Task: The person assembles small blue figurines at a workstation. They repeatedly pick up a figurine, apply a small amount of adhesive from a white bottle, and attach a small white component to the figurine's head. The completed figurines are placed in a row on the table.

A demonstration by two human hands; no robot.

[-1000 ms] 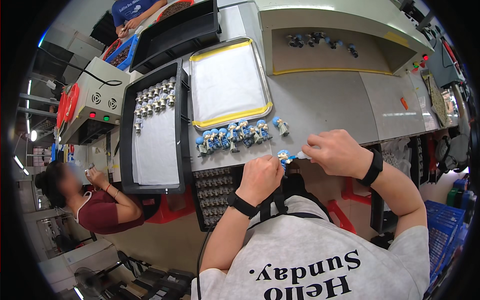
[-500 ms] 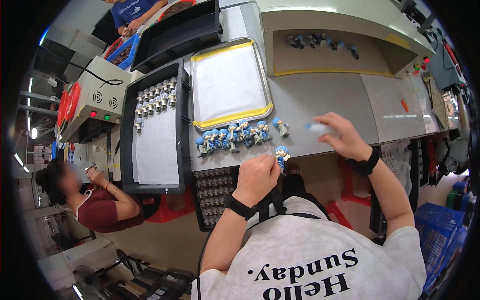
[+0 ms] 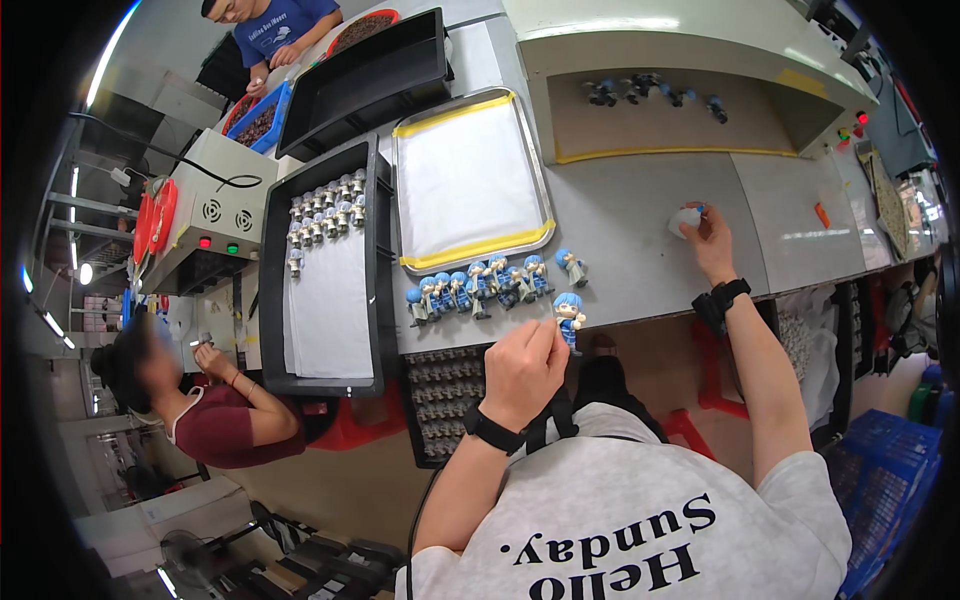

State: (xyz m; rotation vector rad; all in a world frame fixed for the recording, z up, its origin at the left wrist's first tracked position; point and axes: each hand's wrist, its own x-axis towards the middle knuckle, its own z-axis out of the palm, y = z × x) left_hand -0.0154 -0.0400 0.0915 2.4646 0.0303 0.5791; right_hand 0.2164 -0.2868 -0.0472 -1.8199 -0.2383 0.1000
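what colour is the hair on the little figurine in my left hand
The hair on that figurine is blue; it shows best in the head view.

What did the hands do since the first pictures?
The right hand moved away from the small blue-haired figurine, forward and rightward over the grey tabletop, carrying the small white blue-tipped bottle. The left hand still holds that figurine; the grouped blue-haired figurines stayed put.

1 held figurine, 1 bottle, 1 metal tray
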